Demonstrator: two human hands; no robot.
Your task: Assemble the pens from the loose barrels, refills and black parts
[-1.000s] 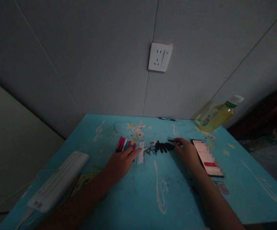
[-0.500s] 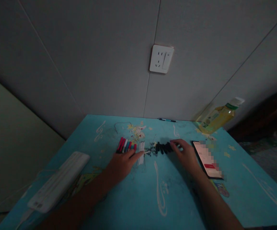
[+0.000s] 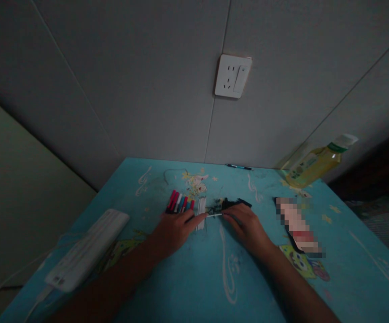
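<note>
Head view: two bare hands worked over a pale-blue, cartoon-printed tabletop (image 3: 188, 273). The left hand (image 3: 176, 229) had its thumb and forefinger pinched closed on one end of a slim white rod (image 3: 215, 215), which lay nearly level between the hands. The right hand (image 3: 248, 224) met the rod's other end with fingers bent inward; how far they were closed, and on what, could not be told. Beneath the left thumb and beyond it lay a close-set row of thin white rods (image 3: 201, 208); left of this row lay a group of short, coloured cylindrical pieces with dark ends (image 3: 180, 202). A dark cluster of black elongated pieces (image 3: 233, 202) lay just beyond the right hand. Judged by this layout, the work was part-way along: parts lay grouped by kind, one rod was being handled, and the remaining rods lay unhandled.
</note>
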